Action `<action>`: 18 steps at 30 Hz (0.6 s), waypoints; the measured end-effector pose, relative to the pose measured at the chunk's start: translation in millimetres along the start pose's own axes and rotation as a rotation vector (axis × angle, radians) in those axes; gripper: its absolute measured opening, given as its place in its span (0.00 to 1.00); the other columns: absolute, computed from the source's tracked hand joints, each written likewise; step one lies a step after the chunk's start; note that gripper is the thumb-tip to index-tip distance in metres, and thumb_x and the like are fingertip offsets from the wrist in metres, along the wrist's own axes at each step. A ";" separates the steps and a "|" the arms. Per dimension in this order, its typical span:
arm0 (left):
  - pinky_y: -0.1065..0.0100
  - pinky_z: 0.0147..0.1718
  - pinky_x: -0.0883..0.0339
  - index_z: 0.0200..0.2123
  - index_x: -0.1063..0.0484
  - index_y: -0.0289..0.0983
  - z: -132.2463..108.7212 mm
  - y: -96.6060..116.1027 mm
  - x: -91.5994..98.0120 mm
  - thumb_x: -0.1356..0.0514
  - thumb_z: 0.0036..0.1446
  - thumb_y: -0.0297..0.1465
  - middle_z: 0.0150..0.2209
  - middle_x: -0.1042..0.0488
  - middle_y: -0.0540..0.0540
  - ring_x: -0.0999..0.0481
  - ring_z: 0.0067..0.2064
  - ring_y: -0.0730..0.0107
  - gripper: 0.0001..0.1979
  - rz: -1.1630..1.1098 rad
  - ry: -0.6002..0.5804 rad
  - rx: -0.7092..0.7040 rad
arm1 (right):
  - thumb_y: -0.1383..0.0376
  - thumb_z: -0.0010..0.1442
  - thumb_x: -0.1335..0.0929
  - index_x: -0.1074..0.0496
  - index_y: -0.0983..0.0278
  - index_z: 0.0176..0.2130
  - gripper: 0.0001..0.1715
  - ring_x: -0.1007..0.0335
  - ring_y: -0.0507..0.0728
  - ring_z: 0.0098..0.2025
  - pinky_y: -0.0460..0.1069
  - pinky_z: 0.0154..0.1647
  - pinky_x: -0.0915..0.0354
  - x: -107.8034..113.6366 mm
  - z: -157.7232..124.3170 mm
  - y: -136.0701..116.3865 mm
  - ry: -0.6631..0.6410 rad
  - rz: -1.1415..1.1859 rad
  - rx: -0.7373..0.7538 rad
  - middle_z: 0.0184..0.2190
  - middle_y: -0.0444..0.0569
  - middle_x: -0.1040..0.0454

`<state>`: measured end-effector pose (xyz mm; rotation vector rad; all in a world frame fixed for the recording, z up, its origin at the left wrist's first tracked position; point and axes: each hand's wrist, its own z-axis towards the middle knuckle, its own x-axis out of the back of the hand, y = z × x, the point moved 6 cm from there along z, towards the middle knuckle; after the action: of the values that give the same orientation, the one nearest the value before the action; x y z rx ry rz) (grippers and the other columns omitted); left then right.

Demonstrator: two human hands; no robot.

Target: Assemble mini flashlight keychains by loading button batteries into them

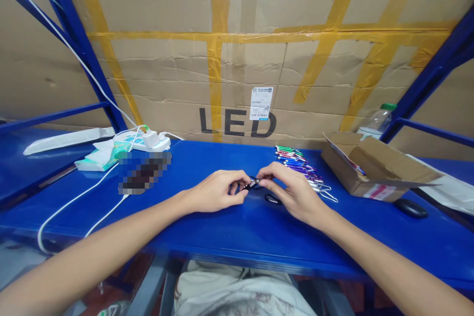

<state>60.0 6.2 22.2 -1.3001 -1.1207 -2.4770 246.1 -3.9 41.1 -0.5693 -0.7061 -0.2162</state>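
While pinching a small dark piece [252, 184] between left hand [219, 190] and right hand [296, 192], apparently steadying both ends for fine control, near a row of coloured sticks [294, 162]

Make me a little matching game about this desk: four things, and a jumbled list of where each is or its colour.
1. Small dark item
2. Row of shiny coloured items
3. Bottle cap
4. Power strip

A. Green
B. White, with a plug in it
C. Pinched between the left hand and right hand
D. Lying left of the open box

Right pairs: 1-C, 2-D, 3-A, 4-B
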 end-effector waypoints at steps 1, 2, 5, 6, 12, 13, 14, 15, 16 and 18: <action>0.72 0.35 0.34 0.50 0.24 0.37 -0.2 -0.1 -0.1 0.38 0.68 0.33 0.35 0.24 0.51 0.27 0.31 0.74 0.10 -0.005 0.001 -0.002 | 0.61 0.78 0.34 0.26 0.59 0.47 0.08 0.23 0.60 0.45 0.53 0.49 0.28 0.1 0.0 -0.5 -0.004 -0.005 0.011 0.42 0.51 0.20; 0.72 0.35 0.33 0.50 0.24 0.37 -0.3 -0.2 -0.2 0.38 0.68 0.33 0.35 0.23 0.51 0.27 0.31 0.74 0.10 -0.009 0.003 -0.004 | 0.62 0.78 0.34 0.25 0.59 0.48 0.08 0.23 0.60 0.45 0.53 0.49 0.28 0.1 0.1 -0.8 -0.008 -0.008 0.016 0.42 0.51 0.20; 0.72 0.35 0.33 0.49 0.24 0.37 -0.3 -1.3 0.7 0.38 0.69 0.34 0.36 0.23 0.50 0.27 0.32 0.74 0.10 -0.020 0.009 0.016 | 0.63 0.77 0.34 0.25 0.59 0.50 0.08 0.22 0.60 0.46 0.53 0.49 0.28 0.0 0.3 -0.5 -0.018 -0.006 0.016 0.44 0.51 0.19; 0.72 0.34 0.33 0.49 0.24 0.37 -0.3 -1.9 1.1 0.38 0.69 0.35 0.35 0.23 0.50 0.27 0.32 0.73 0.10 -0.027 0.009 0.032 | 0.63 0.77 0.34 0.25 0.59 0.50 0.08 0.21 0.59 0.46 0.52 0.49 0.28 0.0 0.4 -0.4 -0.018 -0.003 0.016 0.44 0.51 0.19; 0.71 0.34 0.34 0.50 0.26 0.38 -0.6 -2.7 1.4 0.39 0.71 0.37 0.33 0.23 0.52 0.26 0.32 0.72 0.11 -0.113 0.007 0.089 | 0.65 0.76 0.32 0.24 0.59 0.48 0.04 0.21 0.58 0.43 0.50 0.46 0.28 2.8 0.6 -1.7 0.038 -0.008 0.041 0.42 0.49 0.18; 0.71 0.34 0.34 0.50 0.26 0.38 -0.4 -2.6 1.4 0.39 0.71 0.37 0.32 0.24 0.52 0.26 0.32 0.72 0.11 -0.116 0.011 0.086 | 0.66 0.76 0.32 0.24 0.59 0.47 0.05 0.21 0.58 0.42 0.51 0.46 0.28 3.8 0.6 -2.6 0.051 -0.020 0.052 0.41 0.49 0.18; 0.71 0.34 0.34 0.51 0.25 0.38 -0.2 -2.7 1.4 0.40 0.71 0.37 0.32 0.24 0.52 0.26 0.32 0.72 0.11 -0.116 0.016 0.085 | 0.66 0.76 0.32 0.24 0.59 0.47 0.05 0.21 0.58 0.43 0.51 0.46 0.28 4.9 0.7 -3.4 0.063 -0.031 0.062 0.41 0.49 0.19; 0.71 0.34 0.34 0.51 0.25 0.38 0.2 -2.9 1.4 0.40 0.71 0.38 0.32 0.25 0.53 0.27 0.32 0.72 0.12 -0.115 0.020 0.086 | 0.66 0.76 0.33 0.24 0.59 0.47 0.06 0.21 0.58 0.43 0.51 0.47 0.29 5.9 0.9 -4.0 0.074 -0.040 0.070 0.41 0.50 0.19; 0.70 0.34 0.34 0.51 0.25 0.38 0.5 -3.3 1.3 0.40 0.71 0.38 0.32 0.25 0.52 0.27 0.32 0.72 0.12 -0.115 0.022 0.089 | 0.67 0.76 0.33 0.24 0.59 0.47 0.06 0.22 0.58 0.43 0.52 0.47 0.29 6.7 1.0 -4.2 0.081 -0.046 0.072 0.41 0.50 0.19; 0.70 0.34 0.34 0.52 0.25 0.38 1.1 -3.8 1.4 0.40 0.72 0.38 0.33 0.25 0.52 0.27 0.33 0.72 0.12 -0.119 0.025 0.094 | 0.67 0.76 0.33 0.24 0.59 0.47 0.06 0.21 0.59 0.43 0.52 0.47 0.29 7.5 1.2 -3.5 0.087 -0.051 0.062 0.41 0.50 0.18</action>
<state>58.3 10.0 21.5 -1.2074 -1.3276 -2.4805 249.8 -6.1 48.3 -0.4801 -0.6416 -0.2641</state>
